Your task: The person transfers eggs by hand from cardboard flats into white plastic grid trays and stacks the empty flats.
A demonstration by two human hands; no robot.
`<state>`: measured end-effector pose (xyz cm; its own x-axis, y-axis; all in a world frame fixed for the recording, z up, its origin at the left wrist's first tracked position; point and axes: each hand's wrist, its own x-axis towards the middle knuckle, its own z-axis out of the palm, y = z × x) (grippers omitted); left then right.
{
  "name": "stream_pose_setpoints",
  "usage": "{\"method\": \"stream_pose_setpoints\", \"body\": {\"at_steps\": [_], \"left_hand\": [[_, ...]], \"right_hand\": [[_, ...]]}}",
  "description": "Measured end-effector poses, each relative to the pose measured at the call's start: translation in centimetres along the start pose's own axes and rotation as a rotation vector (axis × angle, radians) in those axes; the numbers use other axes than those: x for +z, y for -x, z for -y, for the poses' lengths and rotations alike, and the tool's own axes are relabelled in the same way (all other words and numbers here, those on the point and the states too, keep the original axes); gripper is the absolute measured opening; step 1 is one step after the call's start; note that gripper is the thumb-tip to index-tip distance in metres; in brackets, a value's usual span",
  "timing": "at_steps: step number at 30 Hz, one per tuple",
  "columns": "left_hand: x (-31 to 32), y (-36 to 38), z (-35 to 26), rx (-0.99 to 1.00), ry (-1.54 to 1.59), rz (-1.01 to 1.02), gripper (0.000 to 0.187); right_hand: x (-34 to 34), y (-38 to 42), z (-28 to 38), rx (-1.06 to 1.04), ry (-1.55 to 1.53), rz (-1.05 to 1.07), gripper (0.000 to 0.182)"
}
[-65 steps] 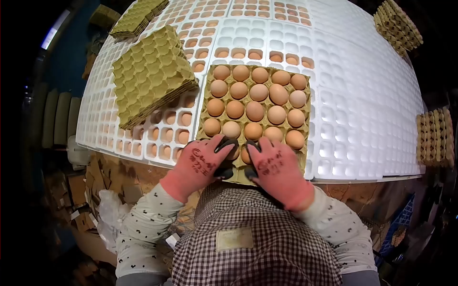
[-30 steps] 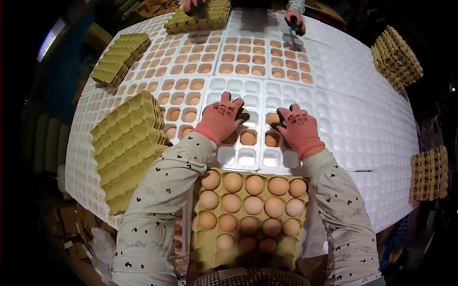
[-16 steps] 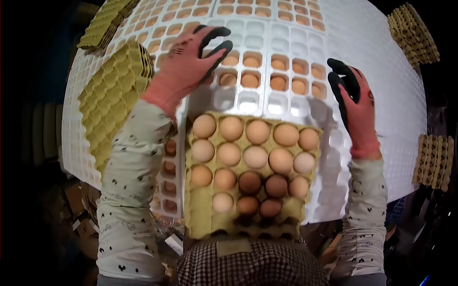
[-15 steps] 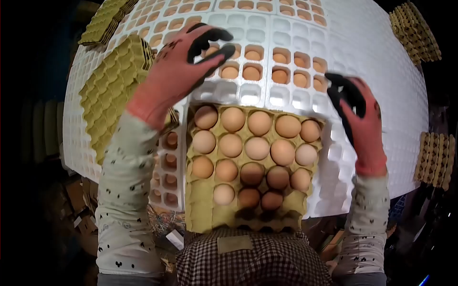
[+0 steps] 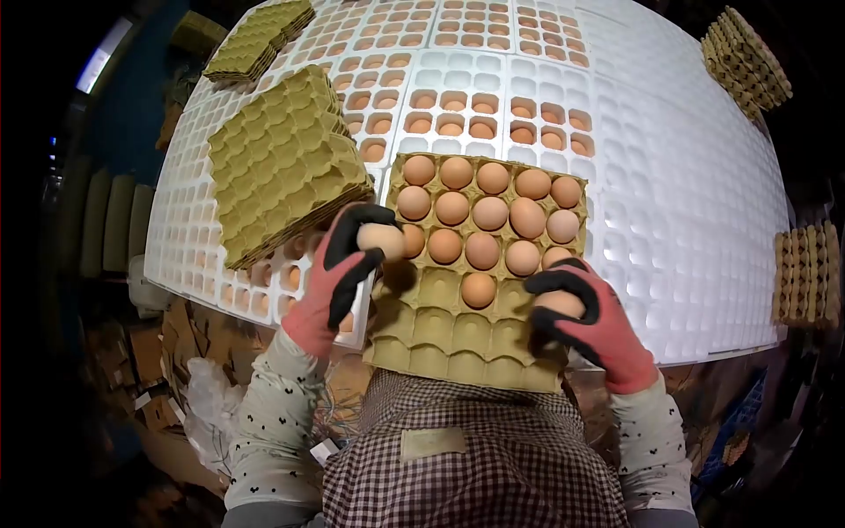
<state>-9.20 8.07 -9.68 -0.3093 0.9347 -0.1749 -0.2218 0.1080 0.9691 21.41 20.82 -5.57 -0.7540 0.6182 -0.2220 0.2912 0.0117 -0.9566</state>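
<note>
A yellow-green pulp tray (image 5: 440,352) lies against the checked apron, its upper rows filled with brown eggs (image 5: 489,213) and its lower cups bare. My left hand (image 5: 352,255), in a red and black glove, pinches a pale egg (image 5: 380,239) over the tray's left edge. Gloved the same way, my right hand (image 5: 581,317) has its fingers around another egg (image 5: 560,305) at the tray's right side. One brown egg (image 5: 478,289) sits alone in the fourth row. Behind the tray are white foam trays (image 5: 506,97) with eggs in some of their pockets.
A stack of pulp trays (image 5: 286,163) stands at the left, with another stack (image 5: 260,40) beyond it. More stacks (image 5: 746,62) (image 5: 805,275) are at the right edge. White foam trays (image 5: 678,202) cover the right side of the table. Cardboard pieces lie below left.
Both hands have come back from above the foam trays to the pulp tray and now hold eggs. Fewer eggs sit in the pulp tray's lower part. The view has shifted.
</note>
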Motion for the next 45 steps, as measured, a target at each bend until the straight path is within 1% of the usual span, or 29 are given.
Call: {"method": "stream_pose_setpoints", "body": {"at_steps": [2, 4, 5, 6, 8, 9, 10, 12, 14, 16, 17, 18, 19, 20, 21, 22, 24, 25, 26, 28, 29, 32, 34, 36, 39, 40, 42, 44, 45], "left_hand": [[-0.3, -1.2, -1.5, 0.296, -0.773, 0.091, 0.055], [1.3, -0.9, -1.7, 0.434, -1.475, 0.183, 0.056], [1.9, -1.0, -1.1, 0.401, -1.549, 0.191, 0.058], [2.3, -1.1, -0.7, 0.367, -1.62, 0.198, 0.059], [1.3, -1.0, -1.4, 0.364, -1.484, 0.19, 0.055], [0.9, -1.3, -1.8, 0.365, -1.411, 0.19, 0.053], [1.1, -1.2, -2.3, 0.412, -1.368, 0.166, 0.053], [1.9, -0.8, -3.0, 0.489, -1.272, 0.125, 0.053], [3.3, -1.2, -2.3, 0.516, -1.426, 0.202, 0.056], [5.4, -1.4, -2.0, 0.447, -1.58, 0.266, 0.063], [5.7, -1.7, -1.2, 0.526, -1.755, 0.261, 0.051], [5.7, -1.9, -0.9, 0.526, -1.716, 0.265, 0.055], [5.5, -2.3, -0.8, 0.522, -1.68, 0.266, 0.06], [5.2, -2.6, -0.9, 0.516, -1.647, 0.262, 0.064], [4.9, -3.1, -2.2, 0.437, -1.505, 0.258, 0.045], [3.9, -3.8, -3.1, 0.215, -1.182, 0.265, 0.052], [0.8, -5.9, -2.5, -0.114, -0.241, 0.355, 0.043], [1.3, -5.8, -5.1, -0.356, -0.075, 0.318, 0.044], [0.6, -6.8, -5.2, -0.226, -0.194, 0.427, 0.044], [1.3, -10.1, -5.3, -0.162, -0.17, 0.369, 0.043], [2.4, -12.1, -5.9, -0.234, -0.047, 0.28, 0.042], [1.5, -22.3, -1.6, 0.021, -0.213, 0.258, 0.041], [2.6, -28.9, 0.9, 0.406, -0.836, 0.02, 0.043], [5.2, -31.6, -0.4, 0.292, -1.446, -0.003, 0.044], [5.3, -35.1, 1.6, 0.068, -1.653, 0.113, 0.044], [4.2, -36.0, 2.4, 0.185, -1.559, 0.09, 0.043], [3.0, -36.4, 2.5, 0.29, -1.368, -0.159, 0.038], [0.6, -37.4, 6.0, 0.481, -1.54, -0.328, 0.034], [-0.4, -37.4, 7.4, 0.547, -1.559, -0.357, 0.033]], "right_hand": [[3.5, -1.1, 1.7, -0.048, 0.599, -0.013, 0.043], [6.8, -2.3, 0.3, -0.147, 1.096, -0.052, 0.044], [7.2, -2.8, -0.3, -0.295, 1.154, -0.158, 0.042], [6.6, -2.7, 0.0, -0.257, 1.039, -0.156, 0.042], [4.2, -2.0, 0.5, -0.177, 0.812, -0.158, 0.044], [2.1, -0.7, -0.2, -0.173, 0.474, -0.196, 0.044], [0.1, 0.4, -0.1, 0.017, 0.007, -0.149, 0.046], [-2.8, 2.4, -0.4, 0.101, -0.536, -0.207, 0.044], [-3.5, 2.2, -0.7, 0.033, -0.248, -0.332, 0.047], [-2.9, 0.9, -0.7, -0.046, 0.465, -0.315, 0.055], [-2.0, 0.3, -0.7, -0.068, 0.786, -0.329, 0.056], [-1.2, -0.4, -0.9, -0.09, 1.105, -0.334, 0.058], [-0.5, -1.0, -0.7, 0.036, 1.237, -0.237, 0.06], [-0.7, -1.1, -0.7, 0.003, 1.193, -0.239, 0.059], [-1.3, -1.1, -1.0, -0.035, 1.149, -0.242, 0.058], [-2.0, -1.1, -1.2, -0.075, 1.102, -0.246, 0.057], [-3.8, -1.0, -1.5, 0.033, 0.494, -0.285, 0.047], [-4.7, -1.3, -0.4, 0.193, 0.154, -0.273, 0.045], [-5.5, -2.1, 0.7, 0.348, -0.184, -0.249, 0.044], [-7.2, -5.3, 1.4, 0.305, -0.242, -0.185, 0.043], [-8.4, -6.6, 1.7, 0.29, -0.262, -0.167, 0.043], [-11.6, -15.6, -1.3, 0.038, 0.158, -0.301, 0.043], [-12.3, -22.4, -2.1, -0.074, 0.699, -0.465, 0.041], [-12.6, -28.0, -3.7, 0.021, 0.946, -0.497, 0.04], [-13.7, -32.4, -6.9, 0.0, 1.312, -0.37, 0.04], [-14.1, -32.8, -6.7, 0.01, 1.35, -0.351, 0.042], [-15.8, -33.0, -7.4, -0.076, 1.277, -0.467, 0.042], [-17.4, -33.2, -9.5, -0.174, 1.361, -0.638, 0.043], [-17.9, -33.0, -11.0, -0.141, 1.406, -0.624, 0.042]]}}
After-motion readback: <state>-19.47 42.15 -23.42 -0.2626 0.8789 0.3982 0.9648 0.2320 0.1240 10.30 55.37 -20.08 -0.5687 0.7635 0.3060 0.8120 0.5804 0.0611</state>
